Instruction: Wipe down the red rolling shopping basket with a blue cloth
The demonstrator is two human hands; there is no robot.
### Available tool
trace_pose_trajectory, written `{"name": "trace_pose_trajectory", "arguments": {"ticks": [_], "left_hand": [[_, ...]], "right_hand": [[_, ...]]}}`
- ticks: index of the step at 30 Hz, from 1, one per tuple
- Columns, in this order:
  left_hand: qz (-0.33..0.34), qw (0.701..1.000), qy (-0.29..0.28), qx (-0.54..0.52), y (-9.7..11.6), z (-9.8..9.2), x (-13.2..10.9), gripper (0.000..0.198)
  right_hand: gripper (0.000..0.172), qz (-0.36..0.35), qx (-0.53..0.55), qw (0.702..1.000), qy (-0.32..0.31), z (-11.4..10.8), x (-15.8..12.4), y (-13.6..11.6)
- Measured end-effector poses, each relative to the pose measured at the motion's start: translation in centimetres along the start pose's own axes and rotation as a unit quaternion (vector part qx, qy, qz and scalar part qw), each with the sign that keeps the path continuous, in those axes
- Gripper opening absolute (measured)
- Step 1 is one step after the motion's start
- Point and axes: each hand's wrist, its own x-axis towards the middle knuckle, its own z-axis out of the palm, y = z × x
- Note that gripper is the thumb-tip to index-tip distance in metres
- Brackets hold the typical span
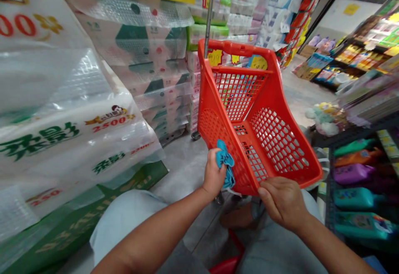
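A red plastic shopping cart [271, 141] stands in front of me, its basket holding nothing that I can see. My left hand [215, 172] is closed round a crumpled blue cloth [227, 164], close against the cart's left side wall. With its fingers curled over the near rim of the cart, my right hand [282, 201] grips the edge, thumb on the near side. A thin metal pole [210, 12] rises at the cart's far left corner.
Stacked tissue packs [149, 54] line the left, with a large white plastic-wrapped bale [62, 133] nearest. Shelves of coloured bottles [355, 198] stand close on the right. Part of a red stool [226, 265] shows below, between my legs.
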Motion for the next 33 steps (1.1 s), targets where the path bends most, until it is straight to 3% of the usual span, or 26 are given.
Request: {"name": "trace_pose_trajectory", "arguments": {"ticks": [3,8,12,15,19,21,23,29,33], "left_hand": [[-0.019,0.999,0.028,0.002,-0.3,0.0,0.6,0.03],[0.012,1.0,-0.014,0.004,0.1,-0.9,1.7,0.038],[-0.047,0.997,0.063,0.021,-2.8,-0.9,2.9,0.033],[-0.058,0.994,0.089,0.022,-3.6,-0.2,2.8,0.032],[0.014,1.0,0.018,0.012,-1.1,0.5,1.4,0.038],[0.049,0.998,-0.043,0.006,-0.1,0.5,1.1,0.039],[0.055,0.996,-0.065,0.008,-0.5,0.4,1.6,0.039],[-0.056,0.994,0.088,0.033,-5.5,0.6,5.1,0.041],[-0.065,0.991,0.11,0.027,-4.4,1.5,5.6,0.04]], "right_hand": [[0.037,-0.008,0.008,1.0,-0.001,-0.1,0.0,0.1],[0.034,-0.03,0.025,0.999,-0.014,-0.6,-0.7,0.4],[0.038,-0.023,0.037,0.999,-0.031,-1.3,-1.6,0.6],[0.045,0.039,0.058,0.995,-0.075,-2.0,-1.5,0.5],[0.047,0.137,0.076,0.98,-0.121,-2.0,0.5,0.4],[0.039,0.158,0.04,0.982,-0.098,-1.2,1.7,0.5],[0.038,0.167,-0.023,0.984,-0.064,-0.1,2.5,0.7],[0.042,0.167,-0.1,0.98,-0.043,0.8,2.4,0.6],[0.041,0.176,-0.086,0.98,-0.043,0.0,1.7,0.7]]}}
